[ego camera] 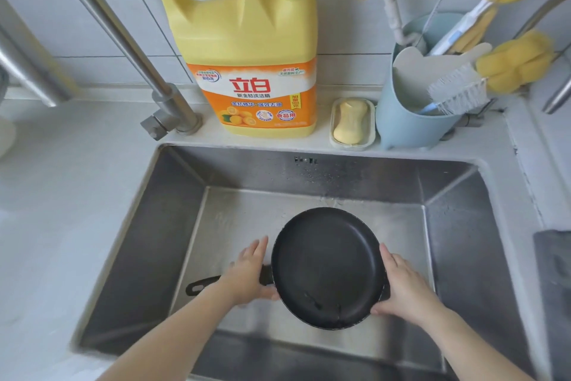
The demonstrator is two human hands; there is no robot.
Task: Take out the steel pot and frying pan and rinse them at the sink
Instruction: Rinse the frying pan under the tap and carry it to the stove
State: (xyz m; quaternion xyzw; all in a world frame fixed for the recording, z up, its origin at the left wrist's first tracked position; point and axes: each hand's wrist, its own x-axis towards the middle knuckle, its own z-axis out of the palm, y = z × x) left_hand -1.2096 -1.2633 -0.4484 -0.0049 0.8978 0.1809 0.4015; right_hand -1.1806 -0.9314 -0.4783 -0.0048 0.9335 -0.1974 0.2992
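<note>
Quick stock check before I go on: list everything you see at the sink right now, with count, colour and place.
frying pan: 1, black, held over the sink, handle pointing left
sink: 1, steel, centre
faucet: 1, steel, back left
detergent jug: 1, yellow with orange label, back ledge
soap bar: 1, pale yellow, in a dish right of the jug
utensil holder: 1, light blue, back right, holding brushes and yellow sponges
steel pot: none in view
left hand: at the handle's base
right hand: on the pan's right rim

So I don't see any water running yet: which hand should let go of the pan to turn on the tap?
Probably the left hand. The faucet stands at the sink's back left corner, on its side, while the right hand already grips the frying pan rim and could steady it.
</note>
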